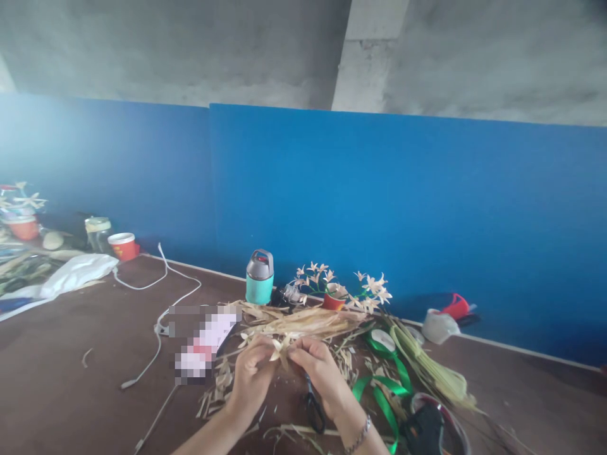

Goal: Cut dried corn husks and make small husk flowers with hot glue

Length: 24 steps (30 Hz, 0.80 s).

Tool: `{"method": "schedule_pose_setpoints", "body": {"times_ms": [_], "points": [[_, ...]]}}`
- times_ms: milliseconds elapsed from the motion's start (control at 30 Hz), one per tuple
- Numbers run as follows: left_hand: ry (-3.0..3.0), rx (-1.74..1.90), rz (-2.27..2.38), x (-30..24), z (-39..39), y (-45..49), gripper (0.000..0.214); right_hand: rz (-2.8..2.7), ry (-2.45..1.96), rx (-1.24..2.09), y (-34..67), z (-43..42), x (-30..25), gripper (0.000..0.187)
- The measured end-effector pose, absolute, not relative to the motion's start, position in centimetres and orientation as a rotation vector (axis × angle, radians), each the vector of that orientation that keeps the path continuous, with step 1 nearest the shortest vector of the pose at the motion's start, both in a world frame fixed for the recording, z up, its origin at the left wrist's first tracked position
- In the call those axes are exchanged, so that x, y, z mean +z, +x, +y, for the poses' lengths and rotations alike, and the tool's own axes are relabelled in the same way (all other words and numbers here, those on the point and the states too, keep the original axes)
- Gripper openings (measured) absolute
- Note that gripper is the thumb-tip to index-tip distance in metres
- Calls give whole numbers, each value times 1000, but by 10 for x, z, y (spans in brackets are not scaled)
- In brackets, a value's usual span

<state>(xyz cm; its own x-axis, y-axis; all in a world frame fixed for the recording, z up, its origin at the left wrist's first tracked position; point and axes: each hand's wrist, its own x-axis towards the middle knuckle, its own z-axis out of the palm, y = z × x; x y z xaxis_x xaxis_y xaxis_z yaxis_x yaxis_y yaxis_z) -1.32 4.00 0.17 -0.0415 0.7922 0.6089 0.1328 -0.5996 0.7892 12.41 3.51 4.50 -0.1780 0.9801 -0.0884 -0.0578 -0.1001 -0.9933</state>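
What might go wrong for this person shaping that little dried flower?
The husk flower pinched between the left hand and right hand looks thin and dry, so a petal may tear. The scissors lie just under the right wrist, so a lowered hand might catch the blades. What looks like a glue gun sits close to loose green ribbon; if hot, it might scorch it.

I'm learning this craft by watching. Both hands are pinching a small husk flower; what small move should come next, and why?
Probably keep the left hand pinching the husk flower and lower the right hand to the scissors, likely for trimming. Both hands hold the flower, its petals splayed, and the scissors lie on the table under the right hand, closer than the glue gun.
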Motion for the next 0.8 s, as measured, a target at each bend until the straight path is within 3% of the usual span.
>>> {"method": "schedule_pose_setpoints", "body": {"times_ms": [367,600,800], "points": [[1696,1652,1005,3,38,-13,22,-1246,-1157,1455,126,38,40,18],[1659,1548,1068,5,43,-14,17,-1184,-1175,1325,127,40,40,36],[1670,1548,1096,-3,46,-16,14,-1238,-1177,1401,127,39,42,26]]}}
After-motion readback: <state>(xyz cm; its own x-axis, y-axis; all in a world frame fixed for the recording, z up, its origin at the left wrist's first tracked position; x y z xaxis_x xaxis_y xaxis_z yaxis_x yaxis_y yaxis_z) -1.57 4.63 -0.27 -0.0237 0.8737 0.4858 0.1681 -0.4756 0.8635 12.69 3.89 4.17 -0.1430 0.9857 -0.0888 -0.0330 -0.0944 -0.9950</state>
